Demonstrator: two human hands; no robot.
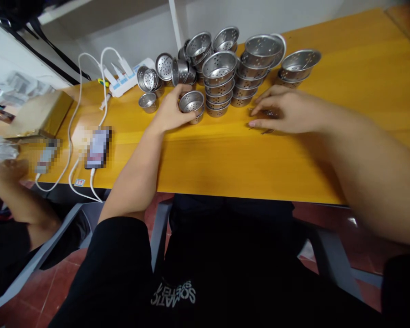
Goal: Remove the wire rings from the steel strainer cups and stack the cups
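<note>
My left hand (172, 109) is wrapped round a short stack of small perforated metal cups (192, 102), with the thumb at the near side and the fingers behind. Just right of it rises a taller stack of perforated cups (219, 82). My right hand (283, 109) hovers low over the table, thumb and fingers apart. Thin shiny wire-like pieces (268, 131) show beneath its palm, partly hidden and too blurred to name. Beyond that hand stands another short cup stack (299, 66).
More cups (164, 67) crowd the back of the wooden table (246, 168), some tipped sideways. To the left are a white power strip (133, 77) with cables, a phone (98, 148), a second phone (47, 156) and a cardboard box (48, 114). Another person's arm (17, 196) rests at far left.
</note>
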